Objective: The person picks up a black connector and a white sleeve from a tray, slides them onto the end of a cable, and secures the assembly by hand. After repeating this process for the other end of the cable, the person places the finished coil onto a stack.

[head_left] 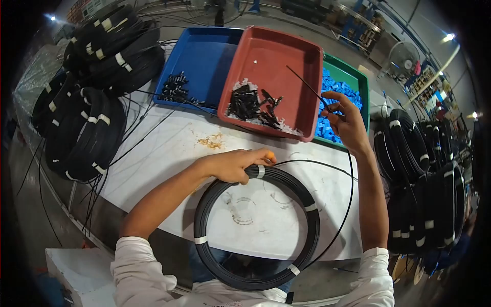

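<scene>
A coil of black cable [203, 220], bound with white tape bands, lies at the near edge of the white table and overhangs it. My left hand [236, 165] is closed around the coil's upper left part; something orange covers a fingertip. Raised at the right, my right hand [343, 120] pinches a loose length of the same black cable. The cable's free end [303, 80] sticks out up and left over the red tray [279, 48]. Below that hand, the cable curves down to the coil's lower right.
Small black parts lie in the blue tray [204, 38] and red tray. The green tray [363, 79] holds many blue pieces. Stacks of black coils stand on the left [84, 130] and right [427, 204]. Yellowish scraps [211, 140] lie on the white table [169, 148].
</scene>
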